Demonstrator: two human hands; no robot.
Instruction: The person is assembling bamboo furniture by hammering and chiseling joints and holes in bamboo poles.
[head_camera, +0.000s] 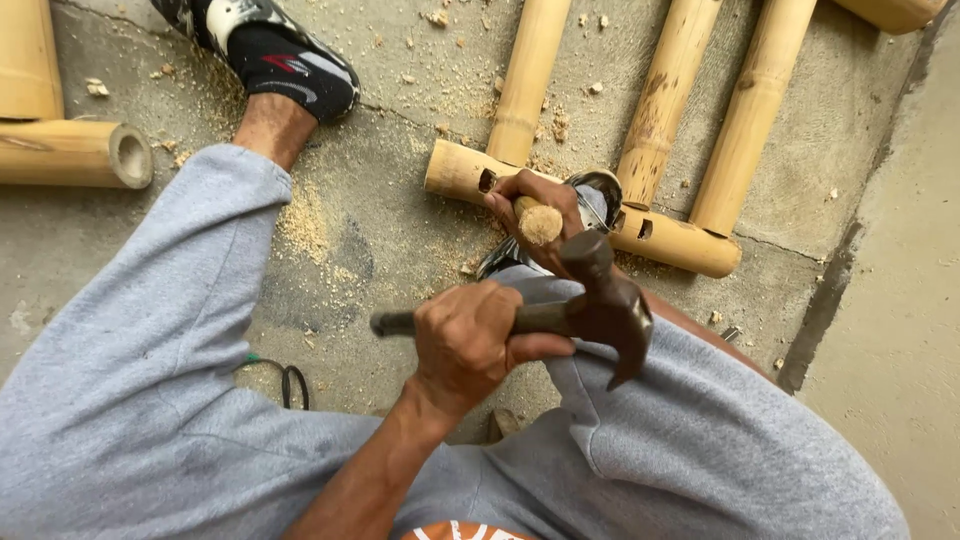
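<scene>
My left hand (465, 345) grips the dark handle of a claw hammer (608, 305), whose head hangs just above and right of a wooden peg (540, 224). My right hand (535, 205) is closed around that peg, holding it upright against a short bamboo crosspiece (680, 243) with rectangular holes cut in it. Three long bamboo poles (525, 80) run from the crosspiece towards the top of the view. A dark shiny shoe (600, 185) rests on the crosspiece behind my right hand. My grey trouser legs fill the lower part of the view.
Sawdust and wood chips (305, 220) litter the concrete floor. More bamboo pieces (75, 153) lie at the far left. My other foot, in a black and white shoe (275, 50), is at the top left. A dark cord (290, 383) lies by my left leg.
</scene>
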